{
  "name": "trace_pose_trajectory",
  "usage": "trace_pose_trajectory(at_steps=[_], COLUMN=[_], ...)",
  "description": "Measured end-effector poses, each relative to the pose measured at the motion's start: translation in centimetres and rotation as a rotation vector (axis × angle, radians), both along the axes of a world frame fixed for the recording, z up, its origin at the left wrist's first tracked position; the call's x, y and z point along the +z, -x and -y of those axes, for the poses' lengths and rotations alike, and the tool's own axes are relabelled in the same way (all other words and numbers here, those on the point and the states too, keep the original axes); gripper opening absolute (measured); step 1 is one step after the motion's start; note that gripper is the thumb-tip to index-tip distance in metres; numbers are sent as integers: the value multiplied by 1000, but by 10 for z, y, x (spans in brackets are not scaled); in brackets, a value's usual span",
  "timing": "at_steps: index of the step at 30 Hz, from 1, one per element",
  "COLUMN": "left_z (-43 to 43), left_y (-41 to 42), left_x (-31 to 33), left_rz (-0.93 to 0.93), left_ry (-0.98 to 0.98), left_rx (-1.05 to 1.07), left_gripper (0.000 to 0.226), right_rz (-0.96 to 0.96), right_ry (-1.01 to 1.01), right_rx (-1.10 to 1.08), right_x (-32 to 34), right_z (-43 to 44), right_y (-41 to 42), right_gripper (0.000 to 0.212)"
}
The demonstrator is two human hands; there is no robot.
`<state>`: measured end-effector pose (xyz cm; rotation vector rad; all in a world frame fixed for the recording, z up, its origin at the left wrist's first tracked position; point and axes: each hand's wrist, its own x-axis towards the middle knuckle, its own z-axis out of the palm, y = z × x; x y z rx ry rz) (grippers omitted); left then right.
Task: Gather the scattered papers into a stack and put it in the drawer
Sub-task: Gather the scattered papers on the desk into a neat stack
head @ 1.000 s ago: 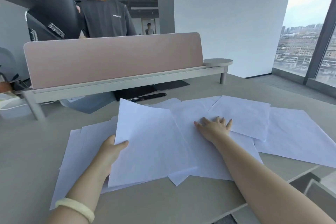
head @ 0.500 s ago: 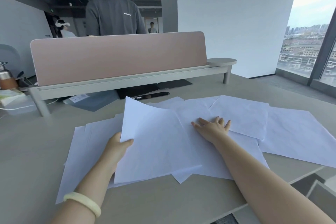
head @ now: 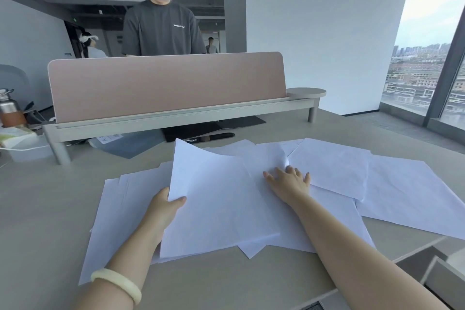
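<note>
since a moment ago our left hand (head: 164,206) has tipped its sheaf (head: 216,206) higher, thumb pinching the left edge. our right hand (head: 289,184) presses flat and spread on loose papers (head: 334,168) scattered across the desk (head: 50,209), one sheet buckling just beyond it.

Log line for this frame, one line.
phase: gathering | left hand: pinches lifted sheet | right hand: flat on scattered papers

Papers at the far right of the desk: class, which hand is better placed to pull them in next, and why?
Probably the right hand. It lies flat on the middle sheets, beside the far-right papers, and holds nothing. The left hand grips the lifted sheet by its left edge.
</note>
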<state>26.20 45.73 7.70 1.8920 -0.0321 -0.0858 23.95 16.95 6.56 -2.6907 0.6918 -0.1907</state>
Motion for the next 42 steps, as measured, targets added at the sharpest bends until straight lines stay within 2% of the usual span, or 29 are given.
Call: trace_pose_trajectory(at_steps=[3, 4, 8, 11, 19, 21, 24, 26, 31, 35, 36, 39, 42], left_z=[0, 0, -1, -1, -2, -2, -1, 0, -2, -3, -2, -2, -4], left_y=[-1, -1, -3, -4, -4, -4, -3, -5, -6, -7, -7, -6, -7], left_x=[0, 0, -1, -2, -4, -4, -5, -6, -8, -11, -11, -7, -5], left_rz=[1, 1, -3, -3, 4, 9, 13, 19, 25, 14, 16, 10, -13], left_ry=[-12, -14, -16, -17, -14, -4, 10, 15, 57, 72, 65, 79, 126], left_rx=[10, 11, 8, 4, 4, 0, -5, -1, -20, -26, -18, -16, -22], left_gripper=[18, 19, 22, 23, 19, 18, 17, 16, 15, 15, 14, 13, 16], right_rz=[173, 190, -6, -104, -42, 50, 264, 329, 316, 322, 355, 577, 804], right_ry=[-238, -264, -20, 76, 116, 29, -279, -456, -626, -648, -675, -968, -1194], right_rx=[61, 74, 4, -1, 69, 95, 114, 122, 187, 174, 147, 77, 200], right_x=[7, 8, 1, -1, -9, -7, -2, 2, 9, 11, 13, 26, 53], right_z=[1, 1, -3, -6, -9, -8, -6, -7, -14, -15, -14, -5, 2], right_y=[3, 3, -5, -6, -11, -11, -14, -14, -14, -17, -17, -11, -1], right_gripper=[50, 51, 59, 60, 63, 59, 49, 51, 48, 31, 36, 42, 33])
